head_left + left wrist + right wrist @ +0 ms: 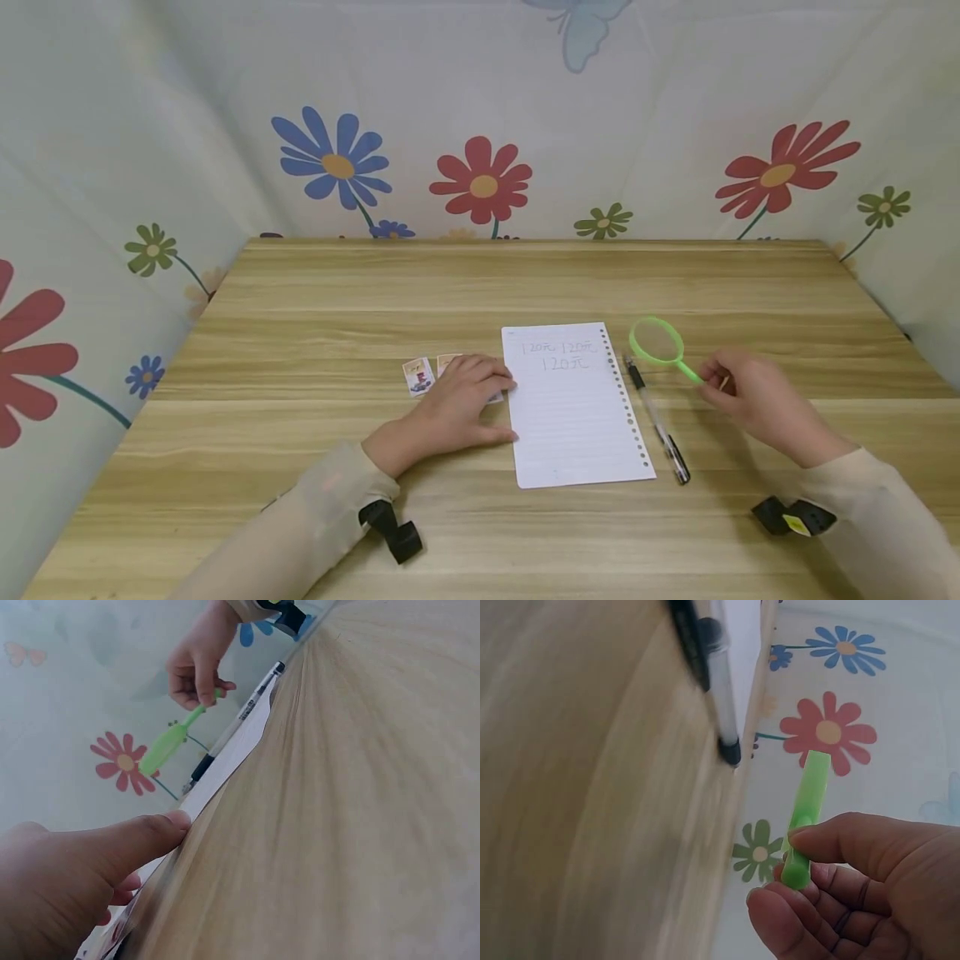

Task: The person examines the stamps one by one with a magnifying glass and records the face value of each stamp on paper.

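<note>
A sheet of lined paper [573, 425] with handwriting lies on the table, its punched holes on the right. My left hand [457, 408] rests at its left edge, thumb and fingertips touching it, partly over small picture cards [418, 377]. In the left wrist view the left hand's thumb [150, 832] lies on the paper edge. My right hand [757, 400] pinches the handle of a green magnifying glass [656, 340], held right of the paper. The right wrist view shows the green handle [810, 799] between thumb and fingers of the right hand [862, 885].
A black-capped clear pen [656, 421] lies just right of the paper. Behind the wooden table [375, 292] hangs a flowered curtain [637, 108], which also runs along both sides.
</note>
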A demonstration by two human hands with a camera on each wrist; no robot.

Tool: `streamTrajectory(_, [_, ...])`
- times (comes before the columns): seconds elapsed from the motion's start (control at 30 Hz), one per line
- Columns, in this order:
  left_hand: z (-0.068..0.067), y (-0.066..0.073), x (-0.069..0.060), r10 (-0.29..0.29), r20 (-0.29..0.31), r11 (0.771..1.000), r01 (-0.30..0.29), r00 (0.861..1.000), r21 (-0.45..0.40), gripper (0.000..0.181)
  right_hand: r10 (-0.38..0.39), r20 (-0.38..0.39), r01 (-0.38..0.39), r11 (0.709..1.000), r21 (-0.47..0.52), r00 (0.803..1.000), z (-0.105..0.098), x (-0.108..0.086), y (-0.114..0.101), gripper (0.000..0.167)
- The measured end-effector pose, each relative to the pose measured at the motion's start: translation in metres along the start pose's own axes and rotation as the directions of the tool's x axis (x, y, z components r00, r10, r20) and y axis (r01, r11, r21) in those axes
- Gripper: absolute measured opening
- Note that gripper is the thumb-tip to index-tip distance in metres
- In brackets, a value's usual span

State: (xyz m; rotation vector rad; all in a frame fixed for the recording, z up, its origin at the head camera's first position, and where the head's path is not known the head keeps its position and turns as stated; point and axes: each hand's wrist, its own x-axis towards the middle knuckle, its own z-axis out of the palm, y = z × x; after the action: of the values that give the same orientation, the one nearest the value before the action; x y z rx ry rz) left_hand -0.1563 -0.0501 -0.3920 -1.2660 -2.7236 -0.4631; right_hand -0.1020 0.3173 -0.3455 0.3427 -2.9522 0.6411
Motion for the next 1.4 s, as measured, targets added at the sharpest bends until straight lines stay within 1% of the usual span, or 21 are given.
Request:
streamTrajectory(0.13, [0.000, 0.000, 0.000, -0.007, 0.002, 1.000, 0.007, 1.000, 0.001, 0.060, 0.027, 0.037, -0.027, 1.000, -0.015, 0.999, 0.002, -0.001, 0.009, 0.004])
streamTrajectory(0.3, [0.001, 0.001, -0.001, -0.009, -0.001, 1.000, 0.009, 1.000, 0.002, 0.060, 0.021, 0.050, -0.019, 0.999, -0.031, 0.999, 0.003, -0.003, 0.017, 0.005])
streamTrajectory(0.43, [0.002, 0.002, -0.001, -0.009, -0.002, 1.000, 0.009, 1.000, 0.006, 0.060, 0.036, 0.077, -0.033, 0.999, -0.038, 0.996, 0.004, -0.004, 0.021, 0.006])
streamTrajectory(0.67, [0.001, 0.002, -0.001, 0.000, -0.004, 1.000, 0.000, 1.000, 0.010, 0.059, 0.098, 0.142, -0.090, 0.994, -0.058, 0.985, 0.007, -0.004, 0.027, 0.008])
streamTrajectory(0.77, [0.000, 0.002, -0.001, 0.006, -0.011, 1.000, -0.006, 1.000, 0.011, 0.059, 0.111, 0.162, -0.099, 0.992, -0.081, 0.980, 0.008, -0.004, 0.030, 0.009])
streamTrajectory(0.9, [0.000, 0.002, -0.001, 0.009, -0.018, 1.000, -0.009, 1.000, 0.008, 0.059, 0.103, 0.178, -0.086, 0.991, -0.101, 0.979, 0.008, -0.004, 0.032, 0.011])
streamTrajectory(1.07, [0.001, 0.001, -0.001, 0.009, -0.023, 1.000, -0.009, 1.000, 0.007, 0.059, 0.083, 0.192, -0.067, 0.994, -0.087, 0.978, 0.005, -0.003, 0.035, 0.014])
streamTrajectory(1.13, [0.001, 0.001, -0.001, 0.009, -0.023, 1.000, -0.009, 1.000, 0.007, 0.059, 0.090, 0.198, -0.075, 0.994, -0.082, 0.976, 0.003, -0.003, 0.035, 0.014])
streamTrajectory(1.27, [0.001, 0.001, -0.001, 0.008, -0.019, 1.000, -0.008, 1.000, 0.009, 0.059, 0.128, 0.206, -0.115, 0.991, -0.073, 0.970, -0.002, -0.001, 0.032, 0.013])
streamTrajectory(1.4, [0.001, 0.001, -0.001, 0.000, -0.010, 1.000, 0.000, 1.000, 0.005, 0.059, 0.133, 0.181, -0.121, 0.989, -0.080, 0.974, -0.006, 0.001, 0.027, 0.015])
